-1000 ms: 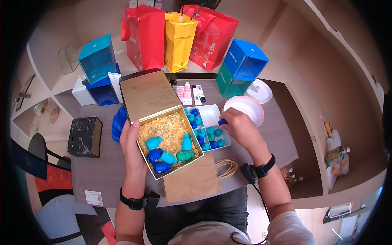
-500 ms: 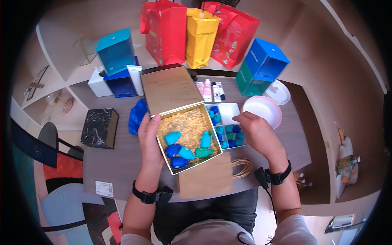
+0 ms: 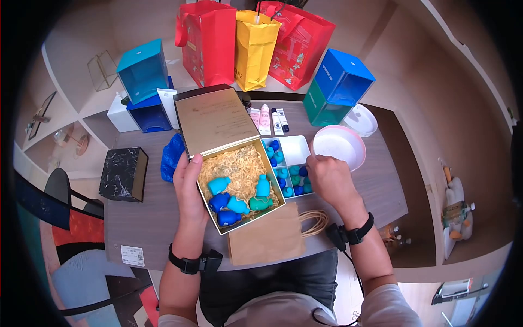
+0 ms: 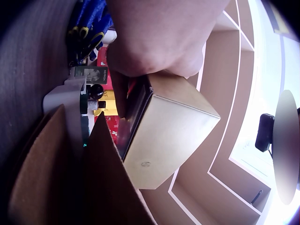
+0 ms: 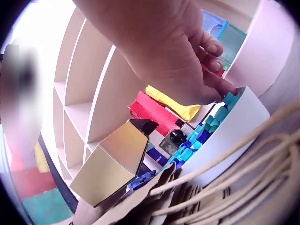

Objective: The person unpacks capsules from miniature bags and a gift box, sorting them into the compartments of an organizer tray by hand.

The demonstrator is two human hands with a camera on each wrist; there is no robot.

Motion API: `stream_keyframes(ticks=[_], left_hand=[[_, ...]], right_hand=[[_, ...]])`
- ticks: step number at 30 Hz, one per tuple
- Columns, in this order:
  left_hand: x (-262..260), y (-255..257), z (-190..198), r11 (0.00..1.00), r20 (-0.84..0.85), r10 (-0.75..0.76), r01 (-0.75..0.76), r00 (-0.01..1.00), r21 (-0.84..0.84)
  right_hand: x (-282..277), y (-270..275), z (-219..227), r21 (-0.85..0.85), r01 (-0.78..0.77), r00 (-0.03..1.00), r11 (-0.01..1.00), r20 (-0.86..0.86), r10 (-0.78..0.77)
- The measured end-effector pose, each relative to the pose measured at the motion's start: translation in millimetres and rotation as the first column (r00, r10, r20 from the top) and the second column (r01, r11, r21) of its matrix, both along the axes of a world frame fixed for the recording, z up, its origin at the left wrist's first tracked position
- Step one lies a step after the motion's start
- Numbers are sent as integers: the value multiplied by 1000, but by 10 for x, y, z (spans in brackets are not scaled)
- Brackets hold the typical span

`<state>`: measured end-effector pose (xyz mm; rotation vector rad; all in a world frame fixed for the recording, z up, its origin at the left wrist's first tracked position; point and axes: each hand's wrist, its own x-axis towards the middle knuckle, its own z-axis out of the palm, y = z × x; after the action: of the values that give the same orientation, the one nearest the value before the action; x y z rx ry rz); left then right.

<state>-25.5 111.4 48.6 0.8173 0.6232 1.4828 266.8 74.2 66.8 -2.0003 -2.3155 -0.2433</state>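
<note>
Open box [image 3: 253, 219], in the left hand [image 3: 189, 191], just left of the tray and over the near end of its side. Thumb on the rim, box wall gripped; left wrist view makes it look lifted off the tabletop [image 3: 163, 220]. Inside: straw filling [image 3: 239, 163] with six small bottles bedded in it, three cyan, two dark blue, one green [image 3: 260, 203]. Lid [image 3: 215, 117] hinged back, away from the person.

Right hand [image 3: 331, 179] is at the right side of the divided tray [image 3: 294, 150]. Fingers drawn in; right wrist view puts a fingertip at the small blue and teal pieces [image 5: 204, 136] by the tray's corner. Can't tell if it pinches one.

Handling, my read: keep the box level, since the bottles sit loose near the low side and could roll. Spread the left fingers under the base, don't lean on the thumb alone. On the right, come straight down on one piece, light two-finger pinch, lift clear of the dividers before going sideways. Mind the white bowl [image 3: 338, 147] just beyond the knuckles. Paper bag [image 3: 267, 240] lies in front, handles pointing right; keep the wrist strap off those loops.
</note>
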Motion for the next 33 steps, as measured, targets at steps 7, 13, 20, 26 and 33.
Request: stream_keyframes(ticks=[7, 13, 20, 26, 33], left_hand=[[-5, 23, -54, 1000, -56, 14, -14, 998, 5], [-19, 10, -29, 1000, 28, -3, 3, 1000, -13], [-5, 16, -46, 999, -56, 38, -38, 998, -6], [-25, 4, 6, 1000, 36, 14, -13, 999, -24], [-18, 22, -29, 1000, -57, 24, -24, 998, -1]], right_hand=[[-42, 38, -22, 66, -152, 988, 986, -23, 153], [-18, 31, 55, -4, -136, 991, 991, -14, 136], [-175, 76, -32, 3, -55, 985, 998, 162, 54], [-73, 62, 8, 17, -61, 997, 998, 58, 60], [120, -157, 193, 121, -66, 986, 991, -143, 83]])
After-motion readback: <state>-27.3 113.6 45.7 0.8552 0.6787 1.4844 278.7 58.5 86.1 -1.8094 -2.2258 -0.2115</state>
